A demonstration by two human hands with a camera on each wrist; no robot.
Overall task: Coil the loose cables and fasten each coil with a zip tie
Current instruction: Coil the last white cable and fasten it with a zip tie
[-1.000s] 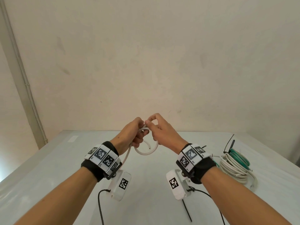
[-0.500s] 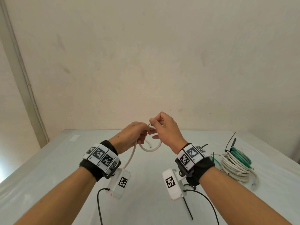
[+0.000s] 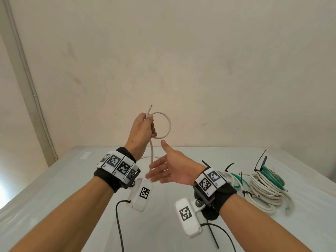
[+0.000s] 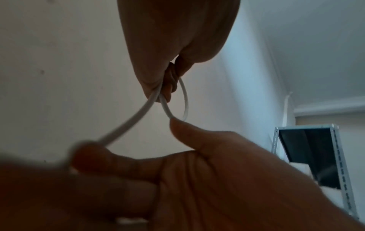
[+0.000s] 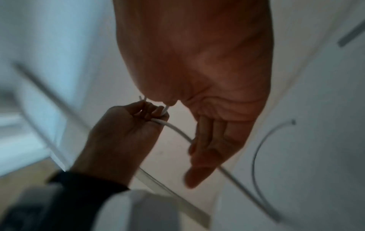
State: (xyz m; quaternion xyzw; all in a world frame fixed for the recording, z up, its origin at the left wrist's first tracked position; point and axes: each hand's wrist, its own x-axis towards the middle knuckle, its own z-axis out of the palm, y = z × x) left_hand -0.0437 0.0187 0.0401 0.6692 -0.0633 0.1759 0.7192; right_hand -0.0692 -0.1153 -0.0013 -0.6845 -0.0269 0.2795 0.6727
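A person's two forearms reach over a pale surface (image 3: 54, 188), seen from a head camera.

At about ten o'clock from the middle of the view, the left hand (image 3: 141, 130) is raised, fingers curled round a white cable (image 3: 169, 124), pinching it where one small loop crosses itself. The loop stands upright to the right of the fist, like a ring seen face on. The cable's cut end pokes up toward twelve o'clock above the knuckles. Its free length hangs down toward six o'clock, long axis near vertical, and passes behind the right hand (image 3: 171, 171).

The right hand sits lower, near the centre, palm up and fingers spread and relaxed. In the wrist views its fingertips seem to brush the hanging cable; it does not grip it.

At three o'clock, on the surface, lies a bundle of coiled cables (image 3: 263, 190), white and green, with black zip ties (image 3: 260, 160) sticking up from it. These look already done.

As a judgement: this cable has only its first turn wound. The rest is to be coiled, then tied.
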